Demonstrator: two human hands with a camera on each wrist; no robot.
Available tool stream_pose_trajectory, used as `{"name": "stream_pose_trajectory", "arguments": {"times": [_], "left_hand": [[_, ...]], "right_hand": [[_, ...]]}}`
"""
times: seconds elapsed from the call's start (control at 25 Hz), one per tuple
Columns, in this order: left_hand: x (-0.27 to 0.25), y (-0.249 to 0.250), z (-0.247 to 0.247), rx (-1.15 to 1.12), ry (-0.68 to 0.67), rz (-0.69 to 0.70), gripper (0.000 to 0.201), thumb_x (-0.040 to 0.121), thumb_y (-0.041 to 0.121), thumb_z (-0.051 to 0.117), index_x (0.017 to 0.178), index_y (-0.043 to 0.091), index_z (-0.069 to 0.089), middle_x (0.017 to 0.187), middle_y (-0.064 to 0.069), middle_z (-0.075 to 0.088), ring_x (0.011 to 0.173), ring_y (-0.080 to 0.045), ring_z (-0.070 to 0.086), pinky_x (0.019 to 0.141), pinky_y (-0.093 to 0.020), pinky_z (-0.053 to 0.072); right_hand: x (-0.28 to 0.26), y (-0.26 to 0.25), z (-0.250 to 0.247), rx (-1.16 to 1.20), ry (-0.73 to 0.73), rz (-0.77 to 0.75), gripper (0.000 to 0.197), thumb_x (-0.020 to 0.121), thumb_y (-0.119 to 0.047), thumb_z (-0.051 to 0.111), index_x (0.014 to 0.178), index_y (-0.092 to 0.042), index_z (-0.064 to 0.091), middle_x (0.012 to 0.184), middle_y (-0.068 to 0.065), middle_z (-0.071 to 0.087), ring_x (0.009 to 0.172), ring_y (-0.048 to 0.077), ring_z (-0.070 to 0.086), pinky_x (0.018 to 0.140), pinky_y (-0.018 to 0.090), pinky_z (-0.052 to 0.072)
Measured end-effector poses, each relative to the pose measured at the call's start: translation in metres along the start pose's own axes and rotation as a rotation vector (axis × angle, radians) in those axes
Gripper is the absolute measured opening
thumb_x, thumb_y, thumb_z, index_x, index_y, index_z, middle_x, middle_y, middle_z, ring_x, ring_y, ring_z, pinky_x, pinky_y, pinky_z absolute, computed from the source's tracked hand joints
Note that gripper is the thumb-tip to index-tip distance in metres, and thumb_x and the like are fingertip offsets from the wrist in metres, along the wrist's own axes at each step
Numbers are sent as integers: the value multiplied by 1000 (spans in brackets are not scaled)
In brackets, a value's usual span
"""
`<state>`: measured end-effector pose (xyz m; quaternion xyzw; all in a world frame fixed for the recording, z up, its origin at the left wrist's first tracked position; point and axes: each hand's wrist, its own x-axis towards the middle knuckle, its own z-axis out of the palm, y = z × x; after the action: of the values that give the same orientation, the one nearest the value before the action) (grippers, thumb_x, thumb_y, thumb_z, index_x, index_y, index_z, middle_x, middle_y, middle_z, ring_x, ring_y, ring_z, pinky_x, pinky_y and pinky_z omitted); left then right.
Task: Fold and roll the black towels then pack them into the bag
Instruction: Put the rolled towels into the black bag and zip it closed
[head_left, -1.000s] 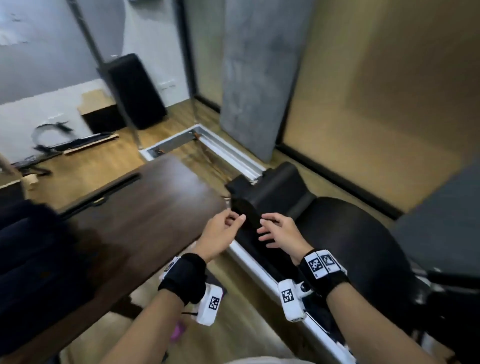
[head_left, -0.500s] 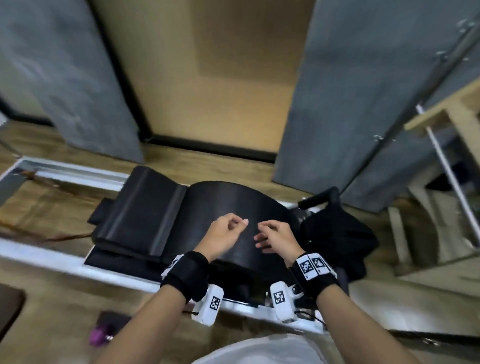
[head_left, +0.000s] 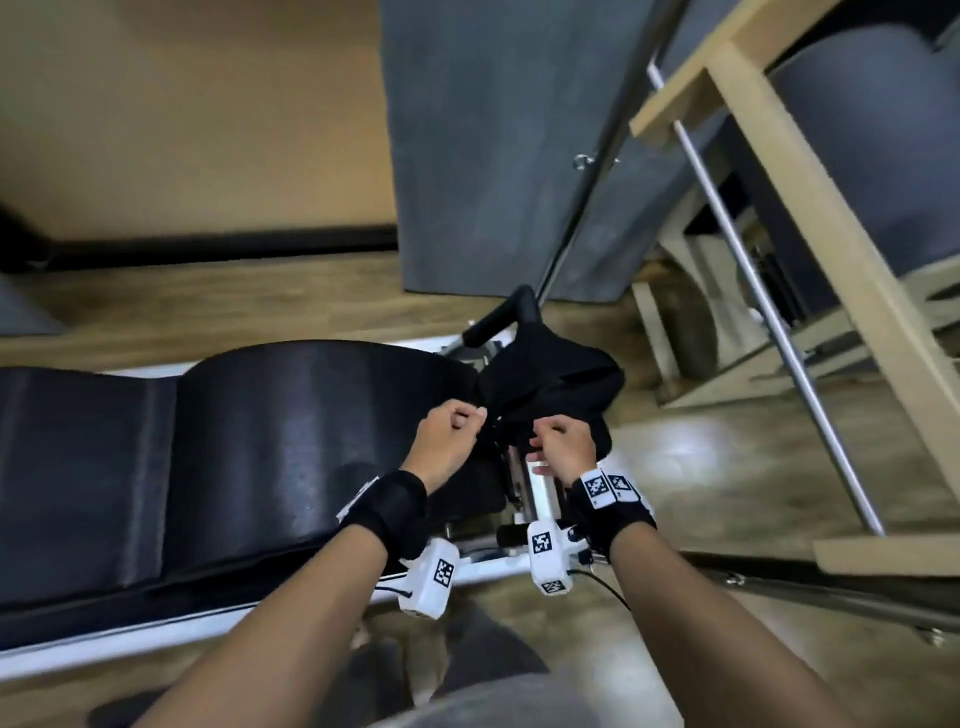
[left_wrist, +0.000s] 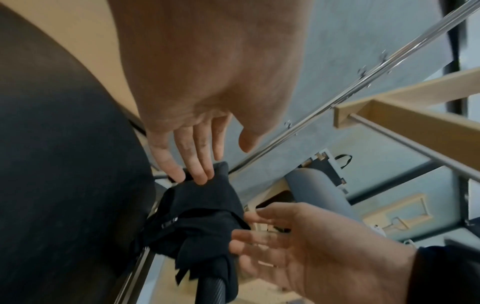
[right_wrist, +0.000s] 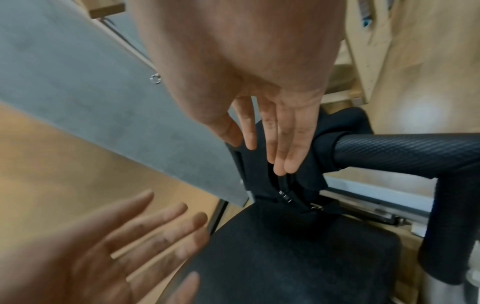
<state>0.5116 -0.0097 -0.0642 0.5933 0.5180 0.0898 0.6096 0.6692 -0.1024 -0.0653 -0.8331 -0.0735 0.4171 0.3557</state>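
From the head view, a long black padded bench (head_left: 249, 457) fills the left, its length running left to right. The left hand (head_left: 451, 435) hovers at its right end, fingers straight and relaxed in the left wrist view, fingertips (left_wrist: 201, 174) touching the black bag (head_left: 550, 395). Only the right wrist view shows the bag draped over a textured black bar (right_wrist: 405, 150) and a zipper at its mouth. The right hand (head_left: 563, 444) is open too, fingertips (right_wrist: 284, 164) on the bag's fabric. Bare wooden floor (head_left: 727, 467) lies right of the bag, before a wooden frame (head_left: 810, 218).
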Motion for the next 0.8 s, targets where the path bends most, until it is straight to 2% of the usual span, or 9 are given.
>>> {"name": "stream_pose_trajectory", "arguments": {"times": [0.08, 0.16, 0.32, 0.4, 0.48, 0.6, 0.68, 0.76, 0.8], "left_hand": [[24, -15, 18, 9, -38, -71, 22, 105, 28, 63, 109, 9, 73, 108, -19, 74, 105, -35, 71, 94, -43, 55], [54, -31, 39, 38, -87, -124, 23, 106, 28, 62, 116, 9, 71, 105, -14, 70, 107, -36, 68, 91, -39, 53], [116, -62, 82, 162, -155, -121, 36, 104, 32, 65, 137, 21, 59, 126, -9, 63, 111, -23, 59, 94, -28, 45], [139, -75, 99, 158, -170, -145, 35, 103, 31, 65, 136, 27, 56, 134, -14, 57, 118, -28, 59, 104, -34, 47], [159, -85, 115, 107, -172, -179, 30, 103, 28, 66, 132, 29, 57, 139, -15, 53, 123, -30, 57, 111, -41, 47], [178, -92, 132, -27, -82, -171, 27, 101, 18, 66, 125, 28, 61, 140, -8, 47, 124, -21, 53, 108, -30, 43], [177, -92, 131, 3, 36, -137, 20, 101, 21, 66, 120, 25, 67, 130, -3, 51, 124, -22, 52, 108, -33, 41], [168, -88, 123, 154, 170, -61, 10, 101, 28, 67, 108, 24, 74, 113, 2, 56, 122, -22, 50, 108, -42, 40], [162, -83, 116, 220, 223, -8, 9, 100, 30, 68, 101, 24, 75, 105, 4, 56, 117, -21, 50, 106, -43, 39]], "right_hand": [[23, 7, -12, 7, 73, 46, 18, 100, -14, 56, 105, -10, 73, 93, 15, 69, 73, 29, 67, 64, 40, 61], [56, 15, -23, -32, 143, 62, 18, 99, -17, 58, 104, -14, 75, 97, 12, 70, 84, 32, 70, 72, 47, 64], [122, 34, -35, -126, 201, 6, 23, 96, -15, 65, 117, -18, 75, 108, 6, 70, 107, 30, 68, 83, 30, 50], [147, 40, -37, -137, 212, -18, 30, 97, -18, 65, 126, -19, 71, 126, 11, 66, 117, 31, 63, 96, 31, 48], [175, 44, -41, -139, 213, -42, 34, 100, -24, 64, 133, -21, 65, 136, 10, 61, 127, 30, 57, 101, 30, 42], [213, 45, -42, -99, 165, -38, 40, 103, -33, 61, 141, -24, 58, 146, 5, 57, 136, 27, 51, 110, 31, 39], [229, 43, -38, -59, 122, -9, 42, 103, -36, 62, 142, -21, 59, 146, 6, 57, 137, 27, 51, 116, 37, 39], [239, 44, -36, -65, 160, 31, 39, 100, -36, 66, 133, -14, 68, 135, 8, 65, 128, 28, 58, 109, 35, 45], [241, 44, -37, -59, 216, 54, 35, 98, -36, 69, 122, -11, 74, 122, 9, 70, 119, 29, 64, 100, 32, 48]]}}
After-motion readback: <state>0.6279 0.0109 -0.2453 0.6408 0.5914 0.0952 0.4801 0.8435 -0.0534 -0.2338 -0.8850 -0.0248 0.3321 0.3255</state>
